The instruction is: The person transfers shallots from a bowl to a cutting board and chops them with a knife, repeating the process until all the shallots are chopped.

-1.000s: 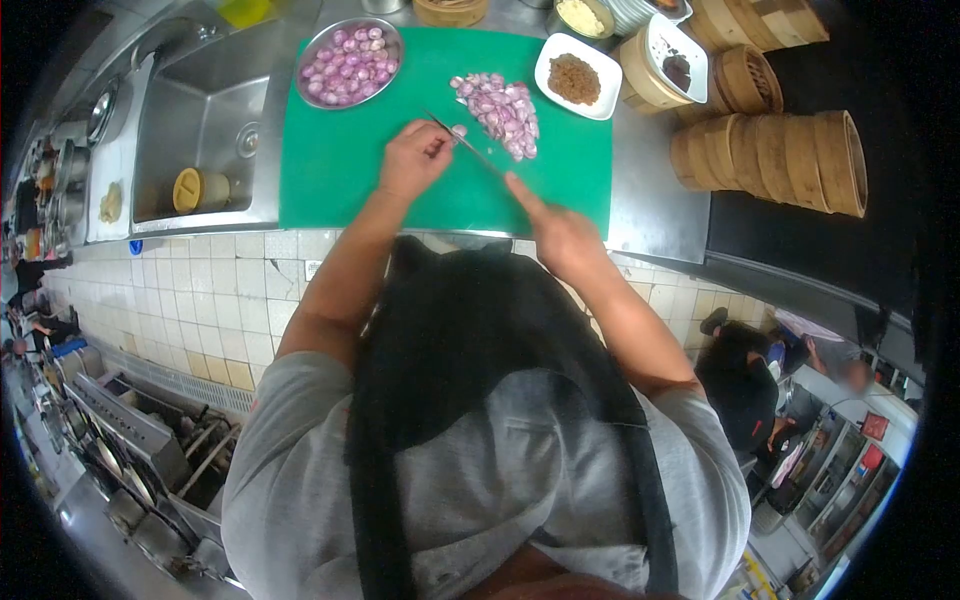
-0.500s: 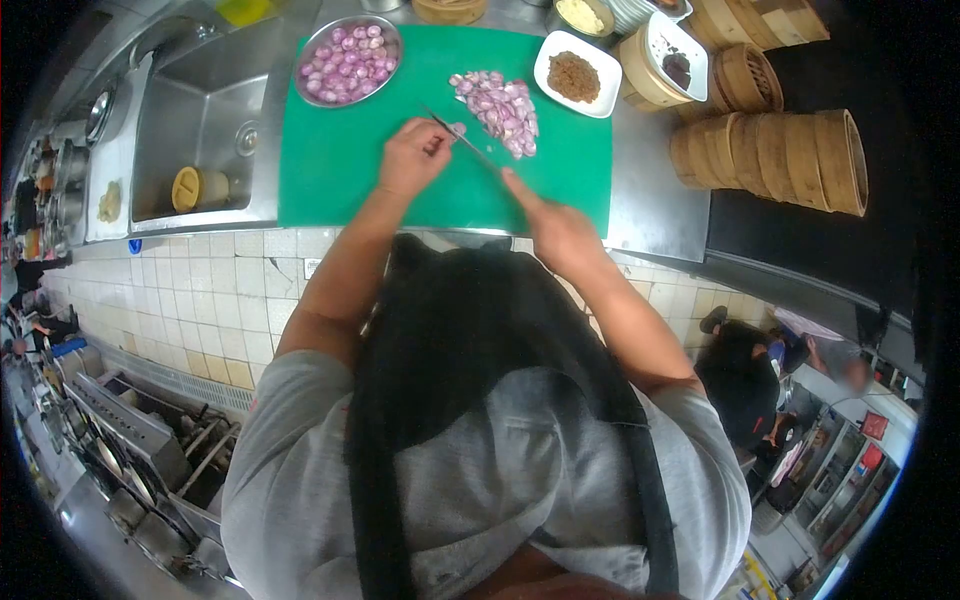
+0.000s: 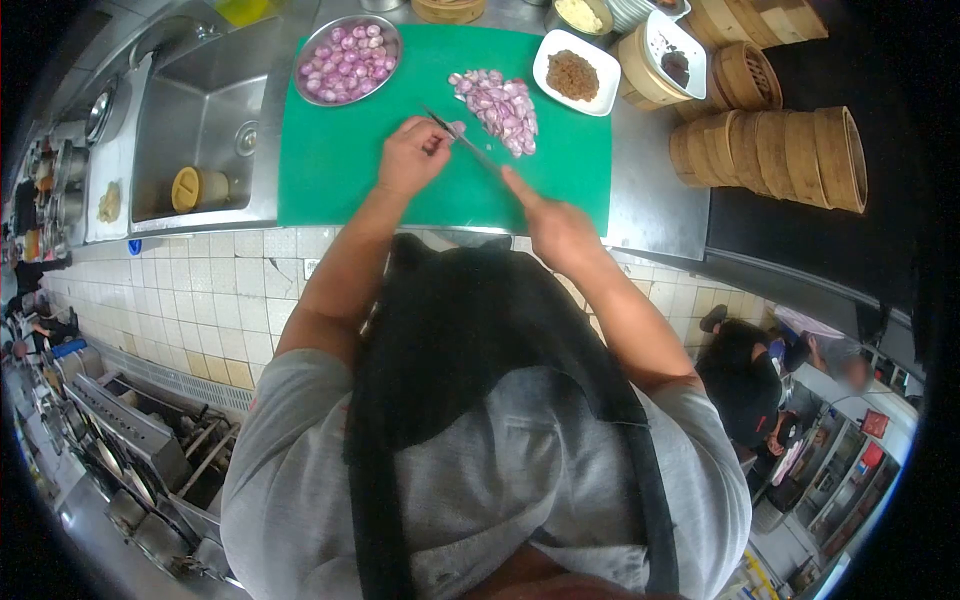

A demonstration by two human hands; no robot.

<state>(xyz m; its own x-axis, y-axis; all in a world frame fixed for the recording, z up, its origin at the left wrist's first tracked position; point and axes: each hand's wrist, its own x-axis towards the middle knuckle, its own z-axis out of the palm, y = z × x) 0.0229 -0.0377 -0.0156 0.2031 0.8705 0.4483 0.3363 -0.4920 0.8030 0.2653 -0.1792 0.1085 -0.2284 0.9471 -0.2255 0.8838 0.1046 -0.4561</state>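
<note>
My right hand (image 3: 562, 232) is closed round the handle of a knife (image 3: 478, 154), index finger stretched along toward the blade. The blade runs up and left, its tip beside the fingers of my left hand (image 3: 412, 157). Those fingers are curled down on a shallot, mostly hidden by them and the blade; a pale purple slice (image 3: 458, 128) shows just past the knife. Beyond it, cut shallots (image 3: 505, 110) lie in a heap on the green cutting board (image 3: 345, 180). A metal bowl (image 3: 308, 88) of peeled whole shallots (image 3: 348, 62) stands at the board's upper left.
A white dish (image 3: 606, 97) of brown crumbly food sits at the board's upper right. Bamboo steamers (image 3: 775, 155) and a dark-stained white dish (image 3: 655, 40) stand farther right. On the left is a steel sink (image 3: 205, 125) with a yellow container (image 3: 200, 190). Another person (image 3: 738, 380) is behind at right.
Almost nothing differs. Both hands and the knife keep nearly the same place over the board, and the heap of cut shallots looks the same.
</note>
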